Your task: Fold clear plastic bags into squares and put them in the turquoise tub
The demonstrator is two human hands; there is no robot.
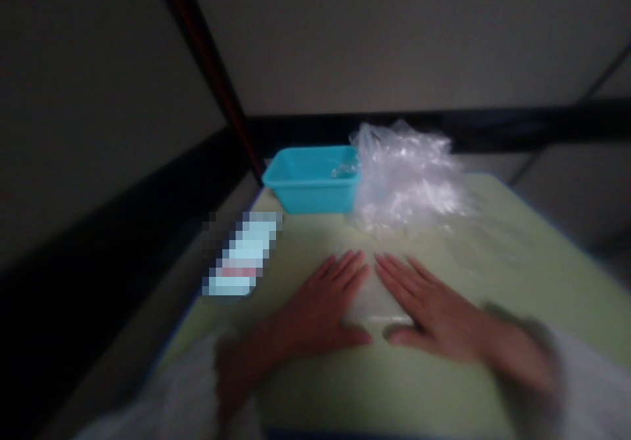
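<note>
My left hand [323,305] and my right hand [426,305] lie flat, palms down, side by side on a thin clear plastic sheet or bag [374,302] on a pale green table [444,394]. Fingers are extended and close together, fingertips nearly meeting in the middle. Both hands press on the plastic; neither grips it. The picture is dim and blurred, so the plastic's edges are hard to make out.
A turquoise plastic tub [310,180] stands at the table's far edge. A heap of crumpled clear plastic bags [407,177] sits right of it. A blurred-out light blue flat item [241,252] lies at the left edge. Walls stand close behind.
</note>
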